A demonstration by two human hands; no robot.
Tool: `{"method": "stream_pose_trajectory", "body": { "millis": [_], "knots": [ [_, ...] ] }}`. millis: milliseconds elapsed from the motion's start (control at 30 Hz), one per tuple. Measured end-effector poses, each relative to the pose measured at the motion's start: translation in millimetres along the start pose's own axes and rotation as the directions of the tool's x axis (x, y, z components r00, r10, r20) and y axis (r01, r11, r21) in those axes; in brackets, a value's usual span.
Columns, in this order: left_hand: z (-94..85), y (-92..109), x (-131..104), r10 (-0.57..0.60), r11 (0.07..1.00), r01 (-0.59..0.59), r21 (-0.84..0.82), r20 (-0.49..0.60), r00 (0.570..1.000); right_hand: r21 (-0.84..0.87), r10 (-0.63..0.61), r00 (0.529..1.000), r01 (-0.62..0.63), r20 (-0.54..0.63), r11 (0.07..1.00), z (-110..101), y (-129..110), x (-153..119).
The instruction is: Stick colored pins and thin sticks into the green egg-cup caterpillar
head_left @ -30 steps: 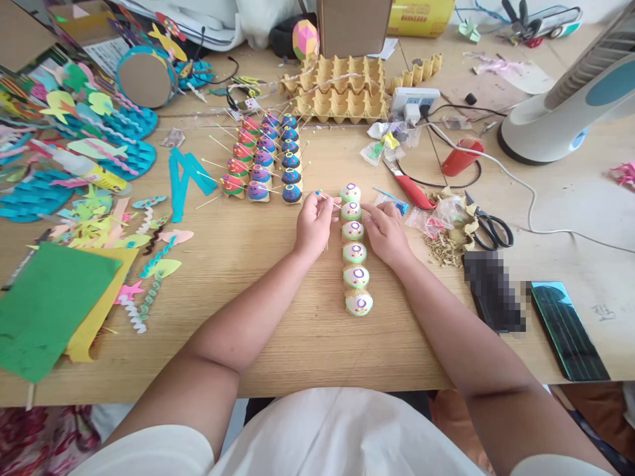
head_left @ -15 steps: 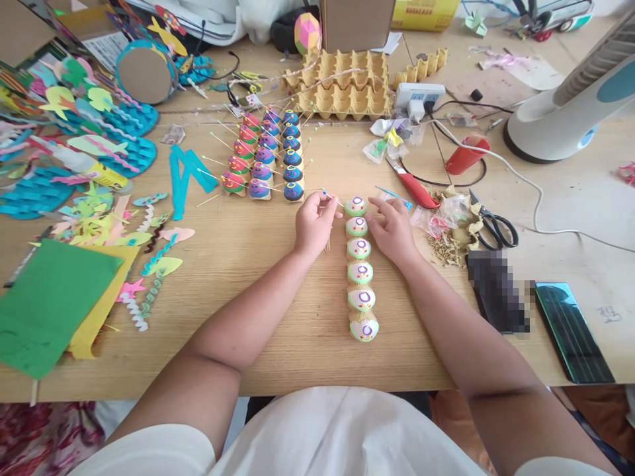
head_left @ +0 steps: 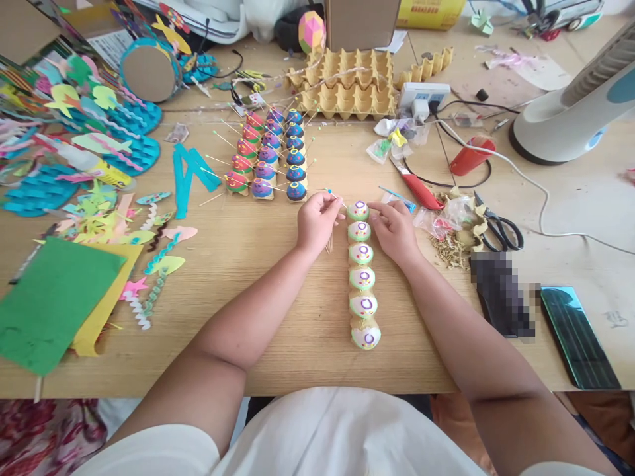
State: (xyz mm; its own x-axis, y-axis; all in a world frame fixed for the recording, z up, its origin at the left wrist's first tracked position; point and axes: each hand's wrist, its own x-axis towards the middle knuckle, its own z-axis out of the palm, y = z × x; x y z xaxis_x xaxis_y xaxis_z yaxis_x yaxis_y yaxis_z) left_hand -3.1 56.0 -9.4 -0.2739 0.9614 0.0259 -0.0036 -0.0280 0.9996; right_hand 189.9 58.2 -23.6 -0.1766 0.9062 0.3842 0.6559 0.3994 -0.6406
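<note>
A strip of egg carton cups (head_left: 362, 279), painted white and green with purple rings and coloured dots, lies lengthwise before me. Beside its far end, my left hand (head_left: 318, 218) pinches a thin toothpick with a blue bead-like tip (head_left: 329, 191); the toothpick's other end points at the farthest cup (head_left: 358, 211). On the opposite side of that cup is my right hand (head_left: 395, 226), fingers loosely extended and nothing held. Its index fingertip is at the cup's edge; whether it touches I cannot tell. Several loose toothpicks (head_left: 329, 244) lie partly under my left hand.
Behind my left hand stand painted carton strips in red (head_left: 241, 164), purple (head_left: 268, 155) and blue (head_left: 296, 173), with sticks poking out. Scissors (head_left: 501, 228), a red-handled knife (head_left: 421, 192) and a phone (head_left: 579, 337) lie right. Paper cutouts and green sheets (head_left: 54, 297) lie left.
The whole view has shifted slightly. My left hand still pinches the toothpick close to the farthest cup, and my right hand stays beside it with little visible movement.
</note>
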Motion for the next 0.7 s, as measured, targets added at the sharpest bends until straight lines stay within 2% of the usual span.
{"method": "stream_pose_trajectory", "body": {
  "millis": [700],
  "knots": [
    [1.8, 0.2, 1.3, 0.000, 0.999, 0.000, 0.039, 0.009, 1.000, 0.055, 0.023, 1.000, -0.023, 0.006, 0.998, -1.2, -1.7, 1.5]
  ]
}}
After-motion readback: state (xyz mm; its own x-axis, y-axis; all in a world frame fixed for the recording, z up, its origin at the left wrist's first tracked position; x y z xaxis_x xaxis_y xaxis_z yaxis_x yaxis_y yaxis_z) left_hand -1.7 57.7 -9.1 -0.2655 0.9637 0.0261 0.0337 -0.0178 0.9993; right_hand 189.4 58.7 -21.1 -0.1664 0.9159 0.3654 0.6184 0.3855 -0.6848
